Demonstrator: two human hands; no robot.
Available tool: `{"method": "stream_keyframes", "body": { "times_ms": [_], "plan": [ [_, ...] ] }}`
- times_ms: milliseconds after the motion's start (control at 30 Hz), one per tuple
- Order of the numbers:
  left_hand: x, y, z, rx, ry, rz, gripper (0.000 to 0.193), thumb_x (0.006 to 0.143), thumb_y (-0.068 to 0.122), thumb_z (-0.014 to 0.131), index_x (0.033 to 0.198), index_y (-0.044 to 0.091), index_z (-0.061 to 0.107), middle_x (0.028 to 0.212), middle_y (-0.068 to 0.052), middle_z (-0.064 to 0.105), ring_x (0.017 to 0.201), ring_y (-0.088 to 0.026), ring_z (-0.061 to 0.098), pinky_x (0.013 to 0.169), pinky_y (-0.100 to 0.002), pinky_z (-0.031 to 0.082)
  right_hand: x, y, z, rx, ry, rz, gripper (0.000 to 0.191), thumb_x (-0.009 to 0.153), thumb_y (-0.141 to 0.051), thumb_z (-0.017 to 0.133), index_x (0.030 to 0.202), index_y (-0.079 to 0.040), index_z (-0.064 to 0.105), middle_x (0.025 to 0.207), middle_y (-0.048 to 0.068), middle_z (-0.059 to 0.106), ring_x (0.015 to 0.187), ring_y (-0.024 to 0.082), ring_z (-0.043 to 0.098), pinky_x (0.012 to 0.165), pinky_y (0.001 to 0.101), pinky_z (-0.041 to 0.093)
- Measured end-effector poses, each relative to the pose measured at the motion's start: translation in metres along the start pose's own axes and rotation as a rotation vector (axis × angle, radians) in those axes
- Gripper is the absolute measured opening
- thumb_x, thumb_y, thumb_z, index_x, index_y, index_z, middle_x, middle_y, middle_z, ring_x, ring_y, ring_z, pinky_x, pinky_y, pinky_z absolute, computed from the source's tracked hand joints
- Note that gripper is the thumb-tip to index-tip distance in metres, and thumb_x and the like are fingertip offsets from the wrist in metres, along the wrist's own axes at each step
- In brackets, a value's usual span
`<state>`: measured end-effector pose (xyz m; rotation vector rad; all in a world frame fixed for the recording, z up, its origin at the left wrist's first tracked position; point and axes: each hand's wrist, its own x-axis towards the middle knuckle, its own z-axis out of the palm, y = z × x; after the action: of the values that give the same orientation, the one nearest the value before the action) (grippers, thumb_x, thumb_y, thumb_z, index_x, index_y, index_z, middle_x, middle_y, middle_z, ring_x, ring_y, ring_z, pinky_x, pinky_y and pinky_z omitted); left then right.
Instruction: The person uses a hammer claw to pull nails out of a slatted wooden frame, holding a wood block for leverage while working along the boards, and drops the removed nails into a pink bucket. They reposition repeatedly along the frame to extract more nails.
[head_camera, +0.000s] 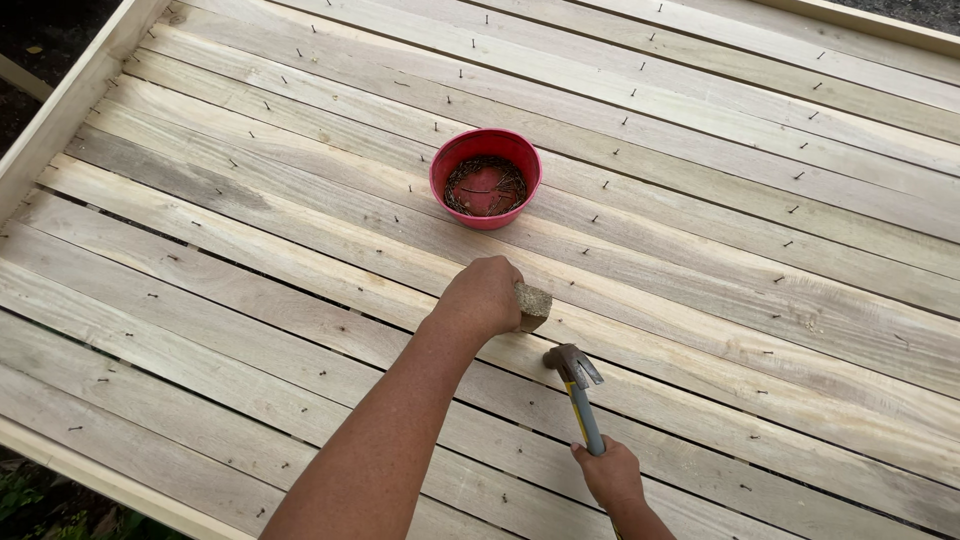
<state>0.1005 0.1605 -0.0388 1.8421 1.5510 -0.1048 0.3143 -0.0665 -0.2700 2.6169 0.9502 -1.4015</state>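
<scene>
Two bare forearms in view, no sleeves, no gloves. Left hand (483, 296) and right hand (610, 474) both bare: no rings, watch or bands visible. Left arm shows up to near the elbow, right only to the wrist.

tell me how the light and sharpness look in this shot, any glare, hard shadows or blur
Head view: soft, even daylight, no glare on the pale planks; only faint shadows under the left hand and beside the red bowl; hammer in the right hand and nails are crisp; dark ground at the left corners is underexposed; slight wide-angle spread in the boards.
</scene>
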Motion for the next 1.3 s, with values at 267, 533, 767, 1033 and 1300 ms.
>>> {"method": "stream_keyframes", "body": {
  "times_ms": [267, 533, 767, 1033, 1300],
  "plan": [
    [0.001, -0.001, 0.005, 0.021, 0.018, 0.056, 0.030, 0.073, 0.004, 0.082, 0.102, 0.009, 0.080, 0.105, -0.015, 0.076, 0.102, -0.030, 0.074, 0.093, -0.041, 0.060, -0.012, -0.017, -0.017, 0.058, -0.051, 0.076, 0.032, 0.092, -0.040, 0.074, 0.100, -0.009, 0.069, 0.068, 0.008, 0.065, 0.054, 0.022, 0.063, 0.054, 0.0400, 0.056],
    [0.007, -0.004, 0.016, 0.170, -0.021, 0.148, 0.021, 0.080, 0.008, 0.076, 0.101, 0.005, 0.076, 0.108, -0.016, 0.074, 0.104, -0.032, 0.071, 0.090, -0.044, 0.060, -0.037, -0.047, -0.041, 0.152, -0.052, 0.137, 0.037, 0.094, -0.039, 0.072, 0.103, -0.004, 0.069, 0.062, 0.005, 0.058, 0.043, 0.018, 0.055, 0.041, 0.0361, 0.052],
    [0.011, -0.012, 0.020, 0.078, -0.076, 0.270, 0.041, 0.079, 0.000, 0.071, 0.117, 0.014, 0.076, 0.108, -0.014, 0.075, 0.104, -0.031, 0.070, 0.091, -0.043, 0.058, -0.048, -0.081, -0.054, 0.303, 0.008, 0.130, 0.037, 0.093, -0.039, 0.073, 0.098, -0.003, 0.068, 0.056, 0.005, 0.053, 0.040, 0.018, 0.051, 0.041, 0.0360, 0.049],
    [0.009, -0.028, -0.007, -0.033, -0.112, 0.208, 0.051, 0.065, 0.008, 0.092, 0.114, 0.015, 0.079, 0.107, -0.012, 0.076, 0.101, -0.029, 0.072, 0.093, -0.038, 0.058, -0.051, -0.095, -0.062, 0.449, 0.082, 0.117, 0.039, 0.093, -0.037, 0.074, 0.095, 0.001, 0.066, 0.053, 0.005, 0.051, 0.038, 0.018, 0.048, 0.039, 0.0372, 0.046],
    [0.070, -0.030, -0.054, -0.271, 0.036, 0.223, 0.055, 0.060, 0.011, 0.095, 0.112, 0.011, 0.078, 0.099, -0.011, 0.079, 0.090, -0.022, 0.077, 0.084, -0.034, 0.062, -0.056, -0.094, -0.051, 0.465, 0.070, 0.213, 0.041, 0.094, -0.040, 0.074, 0.097, 0.000, 0.065, 0.056, 0.005, 0.050, 0.040, 0.018, 0.048, 0.040, 0.0370, 0.047]
  ]
}}
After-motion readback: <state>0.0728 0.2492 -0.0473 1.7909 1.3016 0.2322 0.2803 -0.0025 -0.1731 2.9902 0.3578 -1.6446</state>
